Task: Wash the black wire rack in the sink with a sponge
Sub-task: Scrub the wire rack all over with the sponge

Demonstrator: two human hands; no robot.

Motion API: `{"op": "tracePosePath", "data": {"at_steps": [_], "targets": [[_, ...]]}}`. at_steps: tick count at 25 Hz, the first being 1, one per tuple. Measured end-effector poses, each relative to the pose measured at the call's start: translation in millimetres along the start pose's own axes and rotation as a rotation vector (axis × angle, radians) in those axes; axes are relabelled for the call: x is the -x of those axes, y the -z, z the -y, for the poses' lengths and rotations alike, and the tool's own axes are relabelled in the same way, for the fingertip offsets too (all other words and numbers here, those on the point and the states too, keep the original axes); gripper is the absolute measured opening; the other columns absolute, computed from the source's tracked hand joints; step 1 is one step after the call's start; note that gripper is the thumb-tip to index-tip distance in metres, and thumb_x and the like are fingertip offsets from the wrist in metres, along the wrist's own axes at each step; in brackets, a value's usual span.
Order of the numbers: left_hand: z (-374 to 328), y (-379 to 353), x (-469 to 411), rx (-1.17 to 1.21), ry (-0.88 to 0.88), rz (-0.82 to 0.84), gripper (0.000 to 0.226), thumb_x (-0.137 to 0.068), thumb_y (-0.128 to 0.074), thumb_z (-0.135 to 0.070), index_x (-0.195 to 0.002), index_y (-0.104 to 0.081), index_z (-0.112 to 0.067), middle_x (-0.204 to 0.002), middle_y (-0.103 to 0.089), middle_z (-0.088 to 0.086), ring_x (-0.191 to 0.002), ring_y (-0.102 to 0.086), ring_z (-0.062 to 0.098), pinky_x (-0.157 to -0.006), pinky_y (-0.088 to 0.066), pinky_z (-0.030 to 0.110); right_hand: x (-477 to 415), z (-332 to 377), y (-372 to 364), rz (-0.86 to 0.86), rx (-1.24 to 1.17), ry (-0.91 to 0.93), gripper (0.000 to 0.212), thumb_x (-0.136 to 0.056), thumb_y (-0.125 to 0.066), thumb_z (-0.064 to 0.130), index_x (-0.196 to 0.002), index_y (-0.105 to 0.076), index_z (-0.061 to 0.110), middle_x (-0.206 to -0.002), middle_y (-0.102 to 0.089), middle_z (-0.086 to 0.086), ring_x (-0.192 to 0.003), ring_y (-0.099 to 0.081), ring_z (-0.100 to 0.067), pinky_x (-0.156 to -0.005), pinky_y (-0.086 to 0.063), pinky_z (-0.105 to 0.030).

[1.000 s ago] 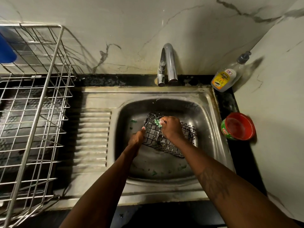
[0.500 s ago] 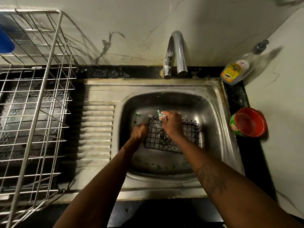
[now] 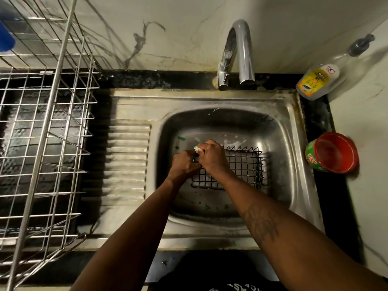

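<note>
The left hand (image 3: pixel 184 164) is curled at the left rim of the black wire rack (image 3: pixel 243 166), knuckles up, fingers closed round the edge wire. Its fingertips are tucked against the other hand and cannot be made out one by one. The right hand (image 3: pixel 212 157) is closed tight on a small sponge (image 3: pixel 197 148) and presses it onto the rack's far-left corner. Only a pale green-and-white scrap of the sponge shows past the thumb side; the rest is buried in the fist. The two hands touch each other at that corner.

The rack lies in the basin of the steel sink (image 3: pixel 294 131), right of the hands, its base roughly level and its short upright prongs showing along the far edge. The right forearm crosses over its near-left part and hides it. A few green flecks (image 3: pixel 181 138) lie on the basin floor, and pale suds streak the far side — the drain cannot be seen.

The faucet (image 3: pixel 239 53) arches over the back rim; its spout ends short of the rack. A soap bottle (image 3: pixel 319 82) leans in the back right corner, its label too blurred to read. A red tub (image 3: pixel 333 153) sits on the counter just right of the sink. A steel dish rack (image 3: pixel 48 122) fills the left side, cut off by the frame, with a blue object (image 3: pixel 6 38) only partly in view at its top.
</note>
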State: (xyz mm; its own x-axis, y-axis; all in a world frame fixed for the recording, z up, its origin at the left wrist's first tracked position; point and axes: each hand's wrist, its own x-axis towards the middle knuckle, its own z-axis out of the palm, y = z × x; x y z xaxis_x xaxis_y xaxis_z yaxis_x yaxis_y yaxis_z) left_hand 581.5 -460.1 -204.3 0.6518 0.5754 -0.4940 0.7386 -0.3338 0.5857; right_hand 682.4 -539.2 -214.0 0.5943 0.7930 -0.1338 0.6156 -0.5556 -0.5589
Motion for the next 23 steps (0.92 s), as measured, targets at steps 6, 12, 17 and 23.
{"op": "tracePosePath", "data": {"at_steps": [6,12,17,23], "targets": [[2.4,7.5,-13.5,-0.027,0.034,0.044,0.035,-0.081,-0.081,-0.036,-0.112,-0.078,-0.020,-0.108,-0.077,0.005,-0.104,-0.070,0.020,-0.094,-0.054,0.028,12.1,-57.4,38.3,-0.163,0.038,-0.293,0.029,-0.083,-0.075,0.010,-0.112,-0.073,0.007,-0.108,-0.073,-0.012,-0.089,-0.067,-0.016,-0.071,-0.049,-0.016],[-4.9,3.2,-14.9,-0.164,0.003,0.033,0.024,-0.084,-0.074,-0.039,-0.088,-0.080,-0.016,-0.088,-0.077,0.003,-0.089,-0.070,0.018,-0.071,-0.037,0.020,4.0,-3.3,4.3,-0.014,0.094,-0.093,0.010,-0.089,-0.069,0.016,-0.092,-0.075,0.009,-0.090,-0.070,-0.009,-0.080,-0.062,-0.020,-0.068,-0.047,-0.025],[2.7,1.2,-12.1,-0.109,0.014,0.041,0.021,-0.081,-0.079,-0.034,-0.095,-0.082,-0.019,-0.091,-0.078,0.000,-0.088,-0.070,0.014,-0.074,-0.040,0.016,13.8,-34.8,13.7,-0.059,0.149,-0.092,0.025,-0.083,-0.073,0.006,-0.108,-0.072,0.009,-0.103,-0.071,-0.009,-0.090,-0.065,-0.020,-0.071,-0.048,-0.020],[2.7,-0.5,-14.2,-0.055,0.048,0.030,0.026,-0.078,-0.084,-0.032,-0.097,-0.081,-0.016,-0.087,-0.077,0.004,-0.084,-0.067,0.010,-0.077,-0.048,0.020,24.3,-117.2,69.2,-0.259,0.218,-0.490,0.030,-0.077,-0.078,0.004,-0.106,-0.072,0.006,-0.098,-0.073,-0.015,-0.089,-0.069,-0.029,-0.071,-0.056,-0.033]]}}
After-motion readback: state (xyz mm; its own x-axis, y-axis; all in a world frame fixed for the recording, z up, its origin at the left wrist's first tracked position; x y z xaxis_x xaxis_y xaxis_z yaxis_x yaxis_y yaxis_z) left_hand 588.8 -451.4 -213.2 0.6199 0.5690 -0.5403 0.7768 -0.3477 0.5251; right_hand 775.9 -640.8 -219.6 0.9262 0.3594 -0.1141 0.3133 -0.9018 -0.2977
